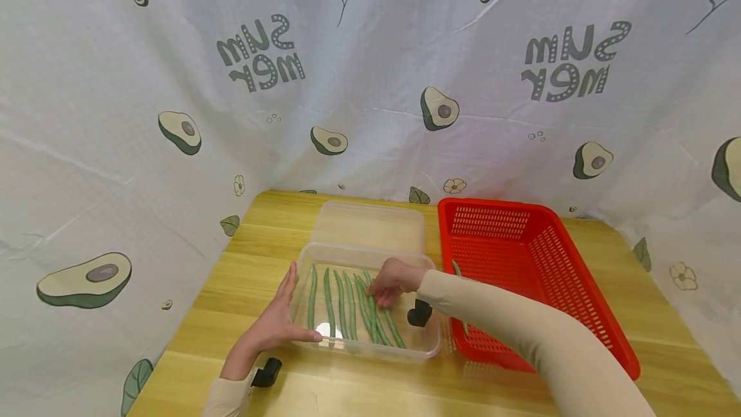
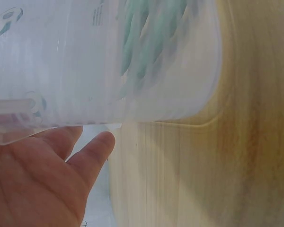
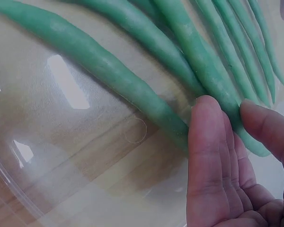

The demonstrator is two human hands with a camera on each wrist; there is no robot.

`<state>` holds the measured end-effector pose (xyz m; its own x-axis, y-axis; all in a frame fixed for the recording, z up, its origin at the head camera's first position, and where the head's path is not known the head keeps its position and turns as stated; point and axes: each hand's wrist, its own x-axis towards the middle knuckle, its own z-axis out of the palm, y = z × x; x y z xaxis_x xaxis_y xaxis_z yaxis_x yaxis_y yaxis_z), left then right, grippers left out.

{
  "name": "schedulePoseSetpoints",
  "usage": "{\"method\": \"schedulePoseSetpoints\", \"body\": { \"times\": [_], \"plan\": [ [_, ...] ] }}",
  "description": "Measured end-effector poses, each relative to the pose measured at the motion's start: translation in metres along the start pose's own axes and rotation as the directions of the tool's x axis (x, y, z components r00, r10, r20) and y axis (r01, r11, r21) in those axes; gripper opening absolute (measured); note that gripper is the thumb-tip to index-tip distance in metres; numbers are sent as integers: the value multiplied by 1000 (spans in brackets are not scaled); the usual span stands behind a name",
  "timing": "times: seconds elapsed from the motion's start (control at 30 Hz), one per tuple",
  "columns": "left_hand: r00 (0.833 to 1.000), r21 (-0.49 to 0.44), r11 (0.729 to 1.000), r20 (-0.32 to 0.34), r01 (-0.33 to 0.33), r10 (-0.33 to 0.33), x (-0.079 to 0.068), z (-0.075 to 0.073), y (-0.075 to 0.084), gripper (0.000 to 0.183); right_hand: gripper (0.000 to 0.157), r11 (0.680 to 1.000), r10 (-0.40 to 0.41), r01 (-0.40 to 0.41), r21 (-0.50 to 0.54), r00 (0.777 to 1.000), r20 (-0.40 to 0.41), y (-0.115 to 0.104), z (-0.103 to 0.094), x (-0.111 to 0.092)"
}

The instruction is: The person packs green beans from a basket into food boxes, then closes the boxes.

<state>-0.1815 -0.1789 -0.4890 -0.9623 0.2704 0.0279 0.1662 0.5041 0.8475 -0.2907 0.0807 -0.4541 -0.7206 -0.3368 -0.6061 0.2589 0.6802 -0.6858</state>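
A clear plastic container holds several long green beans, laid roughly side by side lengthwise. My right hand reaches down into it and pinches one green bean between thumb and fingers near its end; other beans lie close on both sides. My left hand is at the container's front left corner, with its thumb along the front rim and its fingers extended up beside the left wall. In the left wrist view, part of the left hand is hidden behind the translucent wall.
Right of the container stands a red perforated basket, crossed by my right sleeve. A green bean shows at the basket's left side. Behind the container lies a clear rectangular lid. A printed cloth hangs behind the wooden table.
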Motion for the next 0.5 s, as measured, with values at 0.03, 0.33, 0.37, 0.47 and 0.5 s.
{"method": "schedulePoseSetpoints", "body": {
  "times": [0.03,0.33,0.37,0.47,0.5],
  "plan": [
    [1000,2,1000,2,-2,2,0,0,0,144,15,1000,-3,3,-2,1000,6,0,0,0],
    [1000,-8,1000,2,-6,6,0,1,0,144,14,999,-36,36,11,999,23,1,-2,-2],
    [1000,-7,1000,1,-5,5,0,1,0,144,14,999,-38,38,17,999,24,0,-3,-2],
    [1000,-6,1000,1,-3,3,0,0,0,144,16,999,-38,37,28,999,20,-3,-7,-3],
    [1000,-5,1000,1,-2,2,0,0,0,144,17,999,-37,36,33,999,19,-4,-9,-3]
  ]
}}
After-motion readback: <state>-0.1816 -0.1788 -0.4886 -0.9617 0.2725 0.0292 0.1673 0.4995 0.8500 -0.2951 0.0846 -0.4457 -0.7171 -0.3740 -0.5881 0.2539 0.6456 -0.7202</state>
